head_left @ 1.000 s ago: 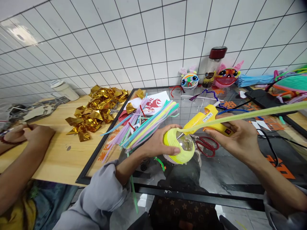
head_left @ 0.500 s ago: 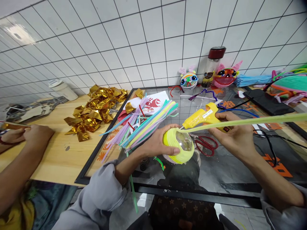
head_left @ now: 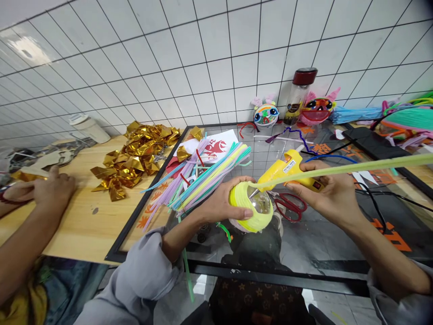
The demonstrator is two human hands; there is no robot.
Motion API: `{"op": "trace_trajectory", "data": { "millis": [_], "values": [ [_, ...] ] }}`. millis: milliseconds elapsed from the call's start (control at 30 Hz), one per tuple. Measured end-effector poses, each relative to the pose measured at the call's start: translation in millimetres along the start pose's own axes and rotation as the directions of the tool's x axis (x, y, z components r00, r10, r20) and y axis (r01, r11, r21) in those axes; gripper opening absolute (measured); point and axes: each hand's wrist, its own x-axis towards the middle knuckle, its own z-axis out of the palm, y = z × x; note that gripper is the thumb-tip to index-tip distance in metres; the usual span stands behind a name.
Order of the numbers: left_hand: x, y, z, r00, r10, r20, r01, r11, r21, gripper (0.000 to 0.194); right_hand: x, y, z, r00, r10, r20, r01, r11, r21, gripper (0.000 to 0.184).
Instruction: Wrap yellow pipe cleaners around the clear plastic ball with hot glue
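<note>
My left hand [head_left: 230,201] is closed around a clear ball [head_left: 261,201] partly wrapped in coils of yellow pipe cleaner [head_left: 245,214]. One loose yellow strand [head_left: 345,170] runs from the ball's top off to the right edge, passing in front of my right hand. In my right hand [head_left: 324,192] is a yellow hot glue gun [head_left: 286,170], its metal nozzle pointing down-left at the bare part of the ball. Whether the tip touches the surface I cannot tell. Red-handled scissors [head_left: 291,206] lie under the gun, beside the ball.
A bundle of pastel pipe cleaners [head_left: 209,178] lies left of the ball, near gold folded foil [head_left: 138,153]. Two decorated balls, one a colourful face [head_left: 266,113], and a bottle [head_left: 297,97] stand by the wall. Another person's hands [head_left: 54,192] work at far left. A phone [head_left: 375,144] lies right.
My right hand has tilted the glue gun, and its nozzle has moved from the ball's upper rim down over the clear part. The other person's hands have shifted a little.
</note>
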Motion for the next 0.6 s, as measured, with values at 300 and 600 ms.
{"op": "trace_trajectory", "data": {
  "millis": [300, 600],
  "values": [
    [1, 0, 0.4, 1.000, 0.009, 0.017, -0.008, 1.000, -0.022, 0.081, 8, 55, -9, 0.983, 0.156, -0.098, -0.180, 0.928, -0.327, 0.025],
    [2, -2, -1.1, 0.999, 0.045, -0.018, -0.045, 0.999, -0.010, 0.080, 4, 73, 2, 0.948, 0.268, 0.170, -0.062, 0.681, -0.729, 0.038]
  ]
}}
